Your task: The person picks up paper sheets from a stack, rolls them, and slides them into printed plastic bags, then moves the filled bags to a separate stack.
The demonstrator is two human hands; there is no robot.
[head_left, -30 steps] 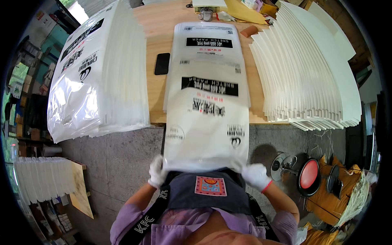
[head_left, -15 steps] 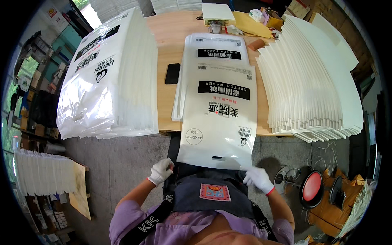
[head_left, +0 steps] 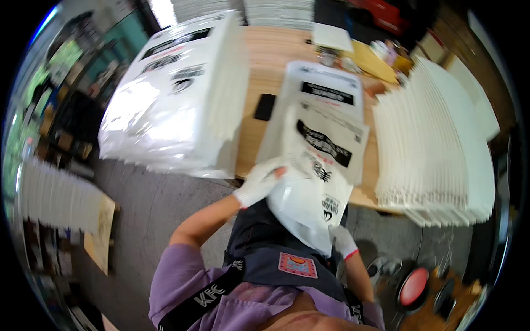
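Observation:
A white printed plastic bag (head_left: 338, 185) curves up over the near edge of the wooden table (head_left: 265, 60), its left side raised and folded. My left hand (head_left: 260, 181), in a white knit glove, is closed on that left side. At the bag's lower right corner, my gloved right hand (head_left: 343, 241) has its fingers closed, partly blurred. Beneath and beyond it lies a pile of similar bags (head_left: 326, 74). To the left rises a tall stack of glossy filled bags (head_left: 152, 118); on the right, white paper stands in fanned, stepped bundles (head_left: 422, 149).
A black phone (head_left: 265, 107) lies left of the bag pile. At the back are a white block of paper (head_left: 332, 36), a metal cup (head_left: 328, 56) and a yellow envelope (head_left: 372, 59). A red round stool (head_left: 413, 287) stands at the lower right, and a pallet stack (head_left: 61, 196) at the left.
My left hand has moved up and right onto the bag, which has gone from flat to bent. My right hand has closed at its corner. The whole view has shifted and turned.

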